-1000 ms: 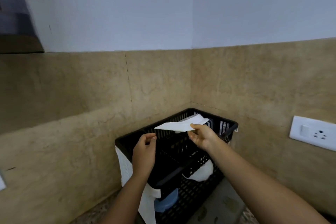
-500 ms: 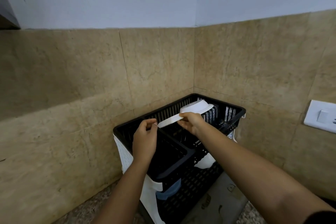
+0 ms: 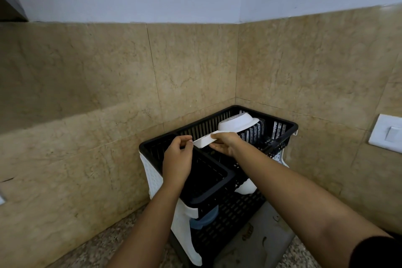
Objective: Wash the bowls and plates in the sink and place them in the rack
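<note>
Plate (image 3: 203, 141), white and seen edge-on, hangs over the top basket of the rack (image 3: 289, 125), its long axis running from the near left up toward the far right. Right hand (image 3: 225, 143) has its grip closed on the middle of the plate, thumb on top and fingers beneath. Left hand (image 3: 177, 160) pinches the plate's near-left end with thumb and fingertips, the rest of that hand curled over the divider between the two compartments. Both hands are equally close to the plate, but the right carries it and the left only steadies the end.

Just beyond the right hand, a white bowl (image 3: 238, 123) lies upside down in the right-hand compartment, leaning on the upright white pegs; the plate's far end appears to touch or pass under its rim, though I cannot tell which. The left compartment looks unfilled. My judgement is that the coming move turns on tipping the plate onto its edge and lowering it into a slot on the near side of the bowl, straight down from where the grip is now.

Below, the rack's lower tier holds a blue item (image 3: 203, 222), mostly hidden. The rack stands on a speckled tabletop (image 3: 102, 248) in a tiled corner, with a wall switch (image 3: 389, 131) to the right. No brand, label or readable writing shows on anything.
</note>
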